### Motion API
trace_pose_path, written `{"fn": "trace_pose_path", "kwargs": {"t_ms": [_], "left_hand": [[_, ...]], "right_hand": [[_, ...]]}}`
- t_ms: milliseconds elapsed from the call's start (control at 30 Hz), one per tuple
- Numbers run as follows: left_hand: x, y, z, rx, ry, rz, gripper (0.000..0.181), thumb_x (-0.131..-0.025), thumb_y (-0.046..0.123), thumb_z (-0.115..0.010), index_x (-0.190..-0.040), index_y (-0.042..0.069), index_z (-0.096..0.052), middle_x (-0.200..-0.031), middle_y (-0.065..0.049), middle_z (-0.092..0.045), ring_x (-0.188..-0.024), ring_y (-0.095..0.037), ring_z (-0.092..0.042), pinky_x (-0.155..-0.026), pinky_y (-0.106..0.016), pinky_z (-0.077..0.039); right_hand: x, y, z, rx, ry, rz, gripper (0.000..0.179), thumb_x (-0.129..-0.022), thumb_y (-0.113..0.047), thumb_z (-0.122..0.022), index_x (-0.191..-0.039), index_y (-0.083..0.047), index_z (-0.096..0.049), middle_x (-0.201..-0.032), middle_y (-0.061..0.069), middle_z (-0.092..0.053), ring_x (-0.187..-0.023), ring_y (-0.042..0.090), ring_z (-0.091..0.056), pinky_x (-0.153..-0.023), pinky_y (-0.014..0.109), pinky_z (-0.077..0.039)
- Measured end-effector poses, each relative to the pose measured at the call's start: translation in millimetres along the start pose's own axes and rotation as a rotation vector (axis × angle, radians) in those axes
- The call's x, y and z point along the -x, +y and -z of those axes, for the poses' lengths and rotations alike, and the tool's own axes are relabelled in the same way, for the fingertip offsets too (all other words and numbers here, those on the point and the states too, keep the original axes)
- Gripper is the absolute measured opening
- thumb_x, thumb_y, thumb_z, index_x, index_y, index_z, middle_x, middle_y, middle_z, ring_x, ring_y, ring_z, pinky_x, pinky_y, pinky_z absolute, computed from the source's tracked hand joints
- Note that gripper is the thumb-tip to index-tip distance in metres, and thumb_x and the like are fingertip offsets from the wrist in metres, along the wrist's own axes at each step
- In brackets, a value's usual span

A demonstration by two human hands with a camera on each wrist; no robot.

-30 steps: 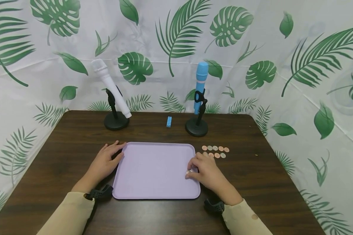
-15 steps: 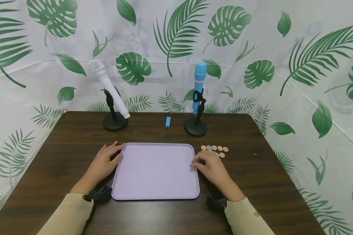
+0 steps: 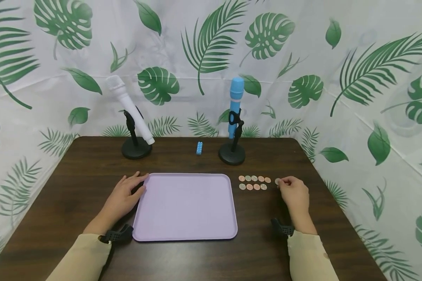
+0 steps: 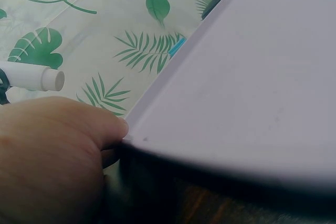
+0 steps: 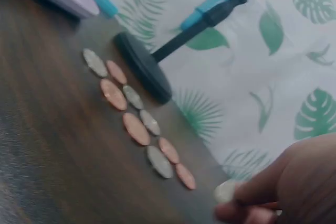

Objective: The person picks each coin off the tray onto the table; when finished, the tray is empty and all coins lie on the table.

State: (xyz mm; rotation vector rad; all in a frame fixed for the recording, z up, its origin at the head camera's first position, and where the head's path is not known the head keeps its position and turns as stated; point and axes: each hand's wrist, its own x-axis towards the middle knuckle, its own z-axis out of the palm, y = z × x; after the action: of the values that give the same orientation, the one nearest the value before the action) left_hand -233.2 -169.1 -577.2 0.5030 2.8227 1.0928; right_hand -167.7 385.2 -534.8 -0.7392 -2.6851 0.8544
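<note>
Between thumb and fingertips, my right hand (image 3: pixel 295 194) pinches a silver coin (image 3: pixel 277 181) just right of two rows of coins. Several copper coins (image 5: pixel 136 128) and silver coins (image 5: pixel 159 161) lie flat in those rows, also seen in the right wrist view. My left hand (image 3: pixel 121 199) rests at the upper left corner of a lavender tray (image 3: pixel 186 207), its fingers loosely extended and touching the rim. Nothing lies on the tray. A close view from the left wrist shows a digit of the left hand (image 4: pixel 52 156) against the tray's corner.
A white microphone (image 3: pixel 130 105) leans in a black stand (image 3: pixel 136 147) at the back left. A blue microphone (image 3: pixel 235 97) stands in another black stand (image 3: pixel 231 153) at the back right. Between them lies a small blue brick (image 3: pixel 199 148). A patterned cloth (image 3: pixel 204 50) hangs behind the table.
My right hand has left the tray's right side, moving right past the coin rows with a coin in its fingers. The rows are now uncovered. The left hand stays at the tray.
</note>
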Motion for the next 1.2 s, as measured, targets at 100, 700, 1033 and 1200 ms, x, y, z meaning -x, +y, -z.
{"fn": "trace_pose_path", "kwargs": {"t_ms": [100,700,1033,1200], "left_hand": [[-1.9,-1.5,-1.5,0.007,-0.004,-0.001,0.054,-0.112,0.030,-0.062,-0.162,0.013,-0.054,-0.166,-0.021,-0.051,-0.165,-0.045,-0.031,-0.135,-0.072,-0.013],[-2.0,-4.9,-4.7,-0.012,0.014,0.006,0.053,-0.112,0.028,-0.062,-0.162,0.014,-0.053,-0.166,-0.020,-0.052,-0.164,-0.044,-0.034,-0.136,-0.070,-0.015],[0.3,-12.7,-3.8,-0.012,0.025,0.014,0.053,-0.112,0.028,-0.062,-0.162,0.014,-0.054,-0.165,-0.020,-0.053,-0.164,-0.045,-0.033,-0.136,-0.070,-0.014],[3.0,-16.3,-10.4,-0.008,0.037,0.020,0.052,-0.112,0.027,-0.062,-0.161,0.013,-0.054,-0.164,-0.020,-0.055,-0.164,-0.045,-0.033,-0.135,-0.071,-0.014]], "right_hand": [[-0.8,2.6,2.9,0.026,-0.087,-0.034,0.034,-0.105,-0.035,-0.069,-0.099,-0.004,-0.081,-0.092,0.014,-0.080,-0.078,0.029,-0.065,-0.062,0.034,-0.046],[-1.3,-3.5,-0.8,0.069,-0.147,-0.003,0.032,-0.106,-0.030,-0.068,-0.107,-0.001,-0.083,-0.100,0.018,-0.080,-0.078,0.028,-0.065,-0.061,0.033,-0.046],[-7.0,-0.3,-21.6,0.042,-0.107,0.003,0.028,-0.099,-0.031,-0.077,-0.100,-0.004,-0.082,-0.098,0.017,-0.080,-0.077,0.028,-0.066,-0.061,0.032,-0.046],[-13.1,2.2,-27.1,0.052,-0.130,0.010,0.029,-0.098,-0.032,-0.078,-0.102,-0.004,-0.079,-0.095,0.015,-0.078,-0.076,0.027,-0.064,-0.059,0.033,-0.046]]}}
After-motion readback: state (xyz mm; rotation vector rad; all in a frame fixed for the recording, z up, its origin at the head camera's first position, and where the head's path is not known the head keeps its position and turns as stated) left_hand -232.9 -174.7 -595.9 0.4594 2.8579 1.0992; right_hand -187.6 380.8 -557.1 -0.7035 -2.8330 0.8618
